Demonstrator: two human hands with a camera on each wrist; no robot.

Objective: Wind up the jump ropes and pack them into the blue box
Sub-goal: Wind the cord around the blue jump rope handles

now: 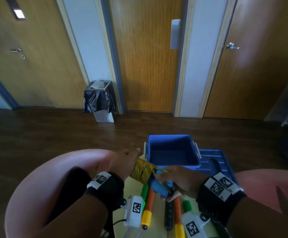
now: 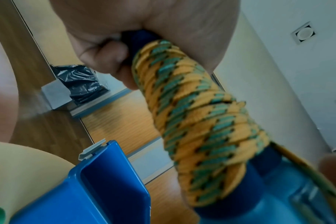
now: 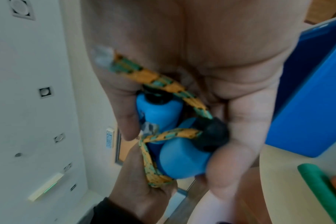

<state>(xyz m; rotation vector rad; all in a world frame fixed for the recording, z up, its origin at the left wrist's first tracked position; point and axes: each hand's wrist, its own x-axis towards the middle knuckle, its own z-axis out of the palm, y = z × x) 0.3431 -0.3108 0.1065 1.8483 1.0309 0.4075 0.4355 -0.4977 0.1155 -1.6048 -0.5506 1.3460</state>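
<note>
A yellow-and-green jump rope is wound tightly round its two blue handles. My left hand grips the far end of the bundle. My right hand grips the near ends of the blue handles, with the rope's loose ends crossing the palm. The bundle hangs just in front of the open blue box on the pale table.
The blue lid lies to the right of the box. More jump ropes lie on the table under my hands: orange handles, green handles and a black one. A bin with a black bag stands by the doors.
</note>
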